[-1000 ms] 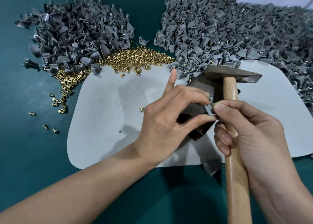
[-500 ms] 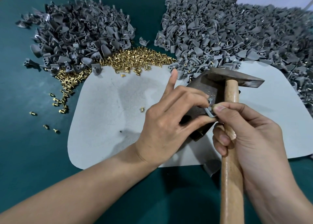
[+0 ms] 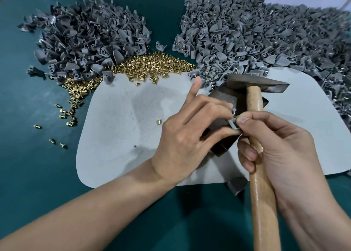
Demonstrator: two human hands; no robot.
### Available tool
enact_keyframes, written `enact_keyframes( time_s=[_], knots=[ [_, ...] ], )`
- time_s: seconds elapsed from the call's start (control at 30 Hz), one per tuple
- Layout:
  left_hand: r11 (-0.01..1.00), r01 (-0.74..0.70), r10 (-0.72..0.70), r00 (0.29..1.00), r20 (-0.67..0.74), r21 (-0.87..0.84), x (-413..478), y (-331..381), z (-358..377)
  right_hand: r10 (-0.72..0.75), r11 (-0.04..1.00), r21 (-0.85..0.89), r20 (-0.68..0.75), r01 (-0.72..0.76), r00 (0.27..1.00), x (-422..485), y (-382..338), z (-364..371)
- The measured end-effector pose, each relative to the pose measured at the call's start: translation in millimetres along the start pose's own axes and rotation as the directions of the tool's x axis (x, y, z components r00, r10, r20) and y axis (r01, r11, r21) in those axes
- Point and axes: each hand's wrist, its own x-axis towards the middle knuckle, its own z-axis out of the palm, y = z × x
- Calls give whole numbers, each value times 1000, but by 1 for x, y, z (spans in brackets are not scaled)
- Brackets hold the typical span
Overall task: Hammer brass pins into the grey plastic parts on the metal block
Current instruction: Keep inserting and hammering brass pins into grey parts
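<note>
We looked down on a big green table point(image 3: 28, 174). On it lay a pale mat point(image 3: 123, 136). Behind the mat, on the right, was a very big pile of grey parts point(image 3: 266, 37). Many of them showed a bit of brass, so we thought those were done. On the left was a smaller, darker pile point(image 3: 85, 41) with no brass that we could see, so we thought those were left to do. Between the two lay a heap of brass pins point(image 3: 155, 64), with some spilled over the table. The job looked partly done, with lots more to go.

The left hand point(image 3: 182, 136) pinched a small grey part point(image 3: 233, 117) between thumb and fingers, with one finger sticking up. The right hand point(image 3: 281, 146) was curled round the wooden handle of the hammer point(image 3: 255, 102), and its top finger touched the same part. The hammer's head hung just over the far end of the metal block point(image 3: 226, 96), which sat on the mat. The grey part was at the top of the block, near its right edge. We could not tell if a pin was in it — the fingers hid that. We guessed it was being set in place for the hit. One loose pin point(image 3: 158, 121) lay alone on the mat.
</note>
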Motion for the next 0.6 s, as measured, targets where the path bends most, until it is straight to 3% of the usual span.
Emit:
enact_keyframes(
  time_s=[0.33, 0.6],
  knots=[
    [999, -43, 43, 999, 16, -13, -1, 1, -1, -4, 996, -91, 132, 16, 991, 8, -8, -11],
    [998, -45, 46, 998, 43, -34, -1, 1, -1, -42, 984, -167, 139, 66, 989, 9, -10, -15]
  ],
)
